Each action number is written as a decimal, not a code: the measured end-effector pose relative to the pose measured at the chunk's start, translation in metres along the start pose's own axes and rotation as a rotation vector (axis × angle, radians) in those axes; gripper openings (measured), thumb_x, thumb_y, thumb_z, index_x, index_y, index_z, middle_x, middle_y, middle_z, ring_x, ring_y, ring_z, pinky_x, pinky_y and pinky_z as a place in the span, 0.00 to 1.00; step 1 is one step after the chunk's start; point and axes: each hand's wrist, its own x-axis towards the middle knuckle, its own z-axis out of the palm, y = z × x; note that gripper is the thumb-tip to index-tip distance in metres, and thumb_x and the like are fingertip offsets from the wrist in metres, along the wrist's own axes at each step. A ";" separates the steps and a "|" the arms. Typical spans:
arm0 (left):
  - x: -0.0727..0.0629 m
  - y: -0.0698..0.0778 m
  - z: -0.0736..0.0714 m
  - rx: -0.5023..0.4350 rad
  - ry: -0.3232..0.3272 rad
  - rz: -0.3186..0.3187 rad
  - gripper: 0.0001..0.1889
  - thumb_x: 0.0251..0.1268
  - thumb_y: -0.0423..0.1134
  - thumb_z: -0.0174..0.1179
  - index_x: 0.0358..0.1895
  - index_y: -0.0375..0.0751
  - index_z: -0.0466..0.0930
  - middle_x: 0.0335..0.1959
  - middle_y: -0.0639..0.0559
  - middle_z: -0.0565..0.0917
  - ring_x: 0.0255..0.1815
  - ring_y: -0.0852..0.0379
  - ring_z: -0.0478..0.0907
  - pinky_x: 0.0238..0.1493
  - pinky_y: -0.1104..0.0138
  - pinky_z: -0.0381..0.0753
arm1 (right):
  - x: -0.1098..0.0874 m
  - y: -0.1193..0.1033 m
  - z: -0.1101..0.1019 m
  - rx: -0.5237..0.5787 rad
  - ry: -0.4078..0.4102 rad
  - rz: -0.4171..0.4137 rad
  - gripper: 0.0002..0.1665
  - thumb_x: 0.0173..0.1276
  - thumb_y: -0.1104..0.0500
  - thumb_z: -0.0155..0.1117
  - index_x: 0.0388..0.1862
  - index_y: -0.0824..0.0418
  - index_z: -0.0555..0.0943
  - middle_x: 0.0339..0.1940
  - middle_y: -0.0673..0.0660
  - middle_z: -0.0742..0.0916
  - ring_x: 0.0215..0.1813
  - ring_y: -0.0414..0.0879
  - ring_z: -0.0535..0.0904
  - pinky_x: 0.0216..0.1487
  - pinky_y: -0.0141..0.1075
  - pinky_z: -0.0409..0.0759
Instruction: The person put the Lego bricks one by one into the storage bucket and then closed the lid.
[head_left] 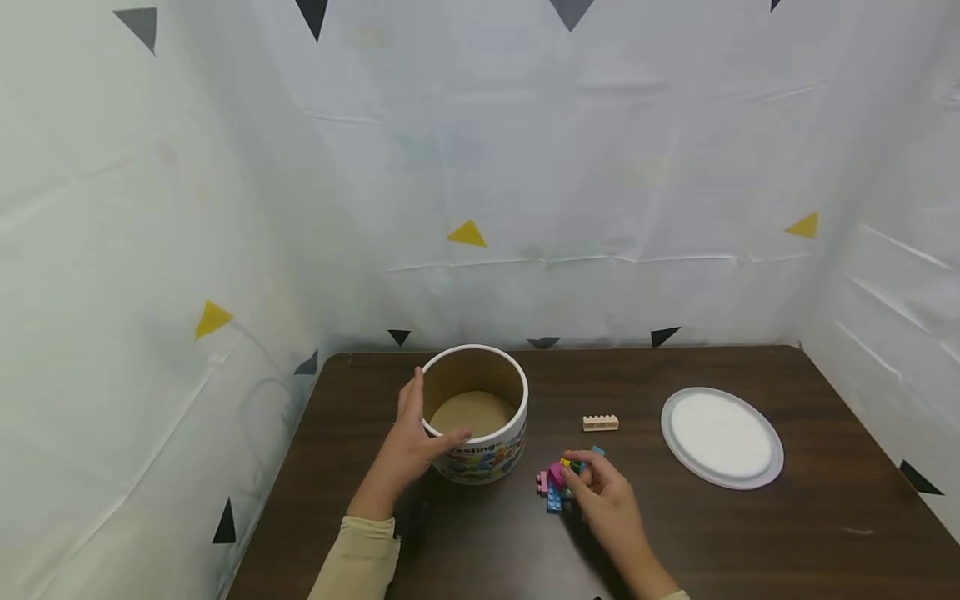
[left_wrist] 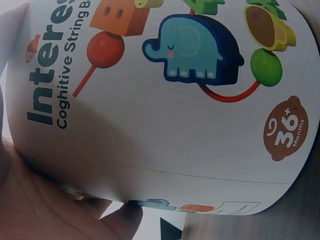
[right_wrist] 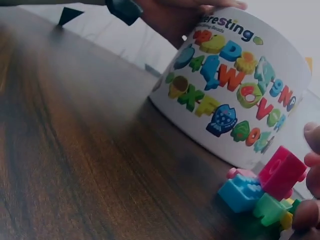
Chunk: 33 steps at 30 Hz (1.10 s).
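Note:
A round white container [head_left: 483, 462] with printed colourful letters and toy pictures stands on the table, its top open and its brown inside bare. My left hand [head_left: 411, 437] grips its near left side, thumb over the rim and fingers along the outer wall. To its right lies a small pile of toy bricks, with a blue brick [right_wrist: 240, 192], a green brick [right_wrist: 271, 209] and a tilted magenta brick [right_wrist: 282, 172] on top. Over this pile is my right hand [head_left: 603, 500], fingers loosely bent, with the fingertips right beside the magenta brick. The hand partly hides the pile.
A beige brick [head_left: 601, 423] lies apart, behind the pile. Farther right, a round white lid [head_left: 722, 437] rests flat on the dark wooden table [head_left: 840, 508]. White sheeting [head_left: 570, 183] with coloured triangles hangs around the table's back and sides.

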 end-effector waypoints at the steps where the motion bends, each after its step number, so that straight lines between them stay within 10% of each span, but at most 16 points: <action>1: 0.000 0.000 0.001 0.000 -0.003 0.001 0.70 0.60 0.61 0.80 0.90 0.67 0.29 0.92 0.52 0.40 0.87 0.30 0.57 0.79 0.30 0.63 | -0.001 0.000 0.000 -0.017 0.007 0.001 0.18 0.75 0.57 0.76 0.60 0.61 0.88 0.23 0.51 0.78 0.18 0.35 0.68 0.19 0.31 0.69; 17: 0.000 0.004 0.002 -0.008 0.002 -0.016 0.70 0.59 0.61 0.80 0.90 0.66 0.30 0.91 0.52 0.41 0.86 0.30 0.58 0.79 0.29 0.63 | 0.001 0.001 0.001 -0.221 -0.031 0.027 0.17 0.70 0.54 0.81 0.56 0.55 0.91 0.25 0.48 0.80 0.23 0.35 0.71 0.24 0.30 0.70; 27: -0.001 -0.002 0.004 0.001 0.018 -0.032 0.69 0.60 0.58 0.80 0.91 0.65 0.31 0.92 0.51 0.42 0.86 0.28 0.58 0.79 0.28 0.62 | -0.002 -0.001 -0.001 -0.120 -0.140 0.042 0.16 0.66 0.57 0.83 0.51 0.51 0.91 0.26 0.52 0.80 0.18 0.38 0.72 0.14 0.34 0.74; 33: 0.001 0.000 0.003 -0.016 0.012 -0.018 0.70 0.60 0.59 0.80 0.91 0.62 0.31 0.92 0.50 0.42 0.86 0.27 0.57 0.78 0.28 0.63 | -0.001 0.003 0.001 -0.138 -0.122 -0.113 0.17 0.63 0.56 0.85 0.49 0.49 0.90 0.35 0.54 0.81 0.22 0.35 0.71 0.18 0.31 0.73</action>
